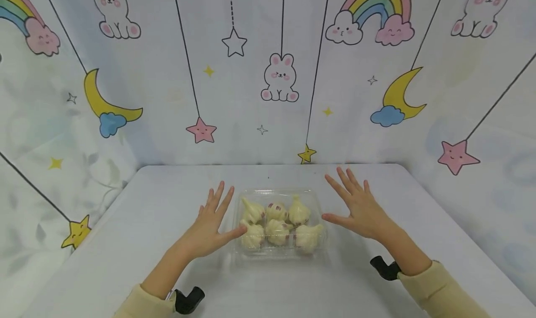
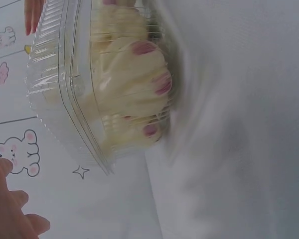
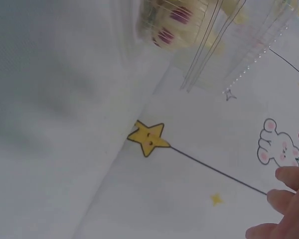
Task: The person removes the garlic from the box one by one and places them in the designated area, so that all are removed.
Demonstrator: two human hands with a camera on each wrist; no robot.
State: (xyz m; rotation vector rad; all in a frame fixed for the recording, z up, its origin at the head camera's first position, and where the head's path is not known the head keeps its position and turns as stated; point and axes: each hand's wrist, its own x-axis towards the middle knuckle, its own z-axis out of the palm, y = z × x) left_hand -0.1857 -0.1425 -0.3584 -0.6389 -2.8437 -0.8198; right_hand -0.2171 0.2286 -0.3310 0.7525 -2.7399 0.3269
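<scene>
A clear plastic clamshell box (image 1: pixel 278 253) with its lid down sits mid-table, holding several cream garlic bulbs (image 1: pixel 299 213) with purple patches. My left hand (image 1: pixel 207 234) is spread at the box's left side. Its thumb overlaps the box edge in the head view, and I cannot tell whether it touches. On the right, my right hand (image 1: pixel 362 211) is spread with its thumb close to the box's right edge. Both hands hold nothing. The left wrist view shows the ridged lid (image 2: pixel 45 89) and bulbs (image 2: pixel 134 74) from the side; fingers of the right hand (image 3: pixel 289 209) appear in the right wrist view.
The box stands on a white-covered table (image 1: pixel 167 183). Behind it rises a cloth backdrop (image 1: pixel 251 146) printed with rabbits, stars, moons and rainbows. Black curved pieces (image 1: pixel 188 300) sit at both wrists, by the cream sleeves (image 1: pixel 444 288).
</scene>
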